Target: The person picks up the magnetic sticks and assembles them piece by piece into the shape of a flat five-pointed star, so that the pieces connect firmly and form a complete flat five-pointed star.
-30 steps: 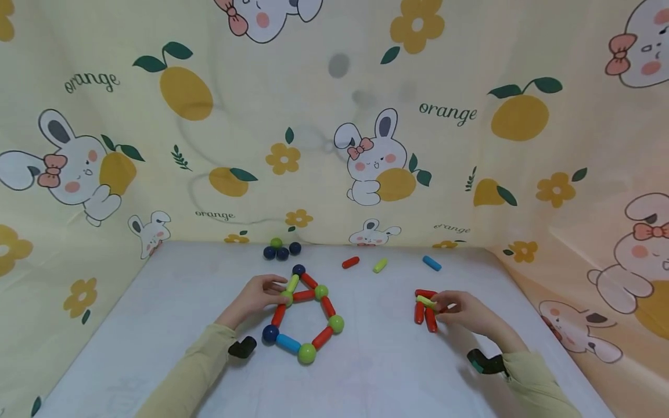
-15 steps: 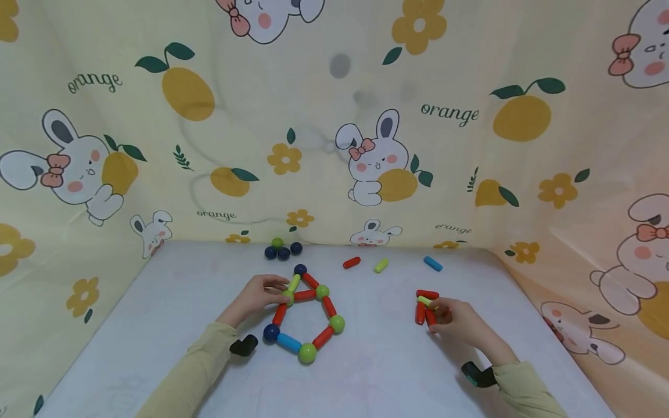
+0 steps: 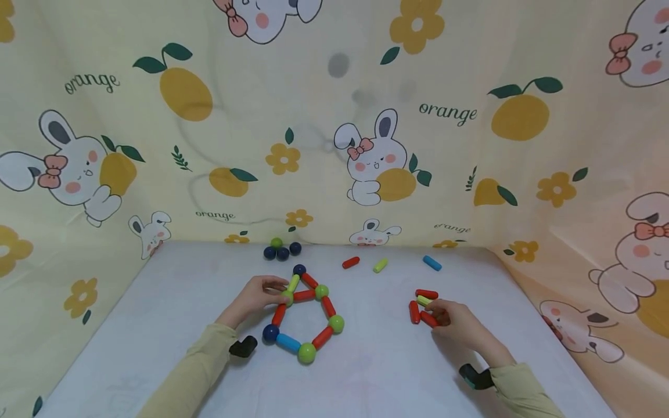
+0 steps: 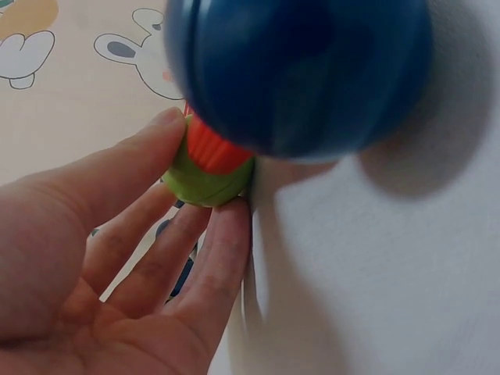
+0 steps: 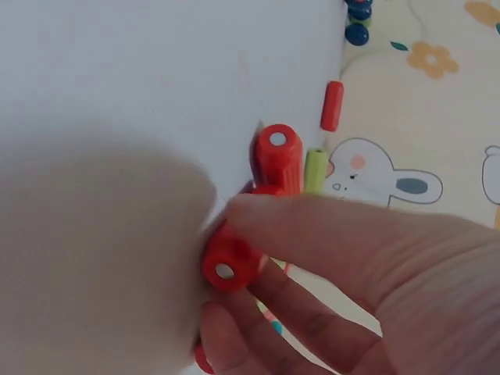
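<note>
Word "orange" printed four times, dark script, on rabbit-patterned backdrop; lower two smaller.

Blurred and cut by the left wrist view's top edge, a glossy dark blue ball hides part of a ribbed red rod. In the head view, the right grip covers one end of a short yellow-green rod.
</note>
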`<state>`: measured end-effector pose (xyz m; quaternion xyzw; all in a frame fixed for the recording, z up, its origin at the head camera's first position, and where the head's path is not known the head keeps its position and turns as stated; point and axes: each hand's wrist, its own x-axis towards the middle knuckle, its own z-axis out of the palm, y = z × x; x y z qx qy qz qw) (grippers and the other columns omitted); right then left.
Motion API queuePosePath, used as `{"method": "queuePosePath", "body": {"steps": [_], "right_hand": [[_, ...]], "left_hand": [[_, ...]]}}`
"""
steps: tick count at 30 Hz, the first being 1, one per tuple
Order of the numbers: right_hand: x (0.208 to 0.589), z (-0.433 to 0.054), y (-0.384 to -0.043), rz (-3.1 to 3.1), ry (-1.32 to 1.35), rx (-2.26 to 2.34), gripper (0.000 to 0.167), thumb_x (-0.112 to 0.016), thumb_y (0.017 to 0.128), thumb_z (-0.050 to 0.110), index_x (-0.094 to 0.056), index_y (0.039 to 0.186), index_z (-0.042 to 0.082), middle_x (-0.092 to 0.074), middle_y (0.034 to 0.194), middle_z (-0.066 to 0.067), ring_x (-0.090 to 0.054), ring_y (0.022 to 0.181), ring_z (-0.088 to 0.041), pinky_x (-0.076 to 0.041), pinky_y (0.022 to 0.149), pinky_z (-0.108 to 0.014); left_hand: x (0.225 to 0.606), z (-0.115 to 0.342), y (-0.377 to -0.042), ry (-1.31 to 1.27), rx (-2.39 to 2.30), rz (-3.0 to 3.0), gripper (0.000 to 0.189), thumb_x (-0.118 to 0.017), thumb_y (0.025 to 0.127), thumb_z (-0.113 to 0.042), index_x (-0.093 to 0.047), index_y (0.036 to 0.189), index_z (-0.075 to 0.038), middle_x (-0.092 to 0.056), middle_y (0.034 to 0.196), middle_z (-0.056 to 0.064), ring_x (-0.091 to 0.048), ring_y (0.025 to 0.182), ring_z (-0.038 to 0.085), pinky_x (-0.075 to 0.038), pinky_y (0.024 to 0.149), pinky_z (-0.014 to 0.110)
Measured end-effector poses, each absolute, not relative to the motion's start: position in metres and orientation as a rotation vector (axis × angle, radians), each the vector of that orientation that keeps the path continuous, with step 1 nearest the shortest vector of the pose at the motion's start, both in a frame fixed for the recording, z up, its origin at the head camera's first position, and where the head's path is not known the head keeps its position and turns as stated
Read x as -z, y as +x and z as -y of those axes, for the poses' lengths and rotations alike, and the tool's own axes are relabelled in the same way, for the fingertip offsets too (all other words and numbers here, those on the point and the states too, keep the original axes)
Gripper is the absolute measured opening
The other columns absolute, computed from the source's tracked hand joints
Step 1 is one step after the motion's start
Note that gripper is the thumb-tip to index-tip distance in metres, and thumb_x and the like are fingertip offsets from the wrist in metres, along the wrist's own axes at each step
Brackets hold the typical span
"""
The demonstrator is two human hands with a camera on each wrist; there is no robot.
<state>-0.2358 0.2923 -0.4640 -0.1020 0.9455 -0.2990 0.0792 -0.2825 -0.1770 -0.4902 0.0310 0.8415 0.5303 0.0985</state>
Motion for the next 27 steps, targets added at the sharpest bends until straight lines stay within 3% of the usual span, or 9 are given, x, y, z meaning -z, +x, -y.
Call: {"method": "queuePosePath", "body": {"steps": [14, 22, 27], "right_hand": [[0.439, -0.274, -0.247, -2.826, -0.5, 0.982, 0.031, -0.067, 0.084, -0.004, -0.065, 0.114, 0.005, -0.065, 0.102, -0.006, -0.058, 0.087, -0.022, -0.053, 0.075, -0.035], [0.446, -0.231, -0.273, -2.647, -0.572, 1.095, 0.032, -0.067, 0.086, 0.002, -0.066, 0.115, 0.014, -0.063, 0.107, -0.003, -0.059, 0.094, -0.022, -0.053, 0.08, -0.035], [0.448, -0.204, -0.286, -2.579, -0.676, 1.115, 0.032, -0.067, 0.088, 0.004, -0.065, 0.118, 0.014, -0.063, 0.109, -0.004, -0.06, 0.097, -0.023, -0.052, 0.084, -0.037]], "left_hand": [[0.489, 0.177, -0.282, 0.097, -1.562, -2.485, 0.041, -0.082, 0.076, -0.019, -0.069, 0.115, -0.01, -0.068, 0.107, 0.002, -0.062, 0.097, 0.019, -0.053, 0.085, 0.037], [0.484, 0.173, -0.285, 0.107, -1.539, -2.482, 0.042, -0.082, 0.076, -0.018, -0.069, 0.115, -0.012, -0.068, 0.106, 0.002, -0.062, 0.097, 0.018, -0.053, 0.085, 0.036], [0.485, 0.171, -0.289, 0.082, -1.537, -2.452, 0.042, -0.082, 0.076, -0.017, -0.069, 0.116, -0.011, -0.068, 0.105, 0.002, -0.062, 0.096, 0.018, -0.053, 0.085, 0.035]]}}
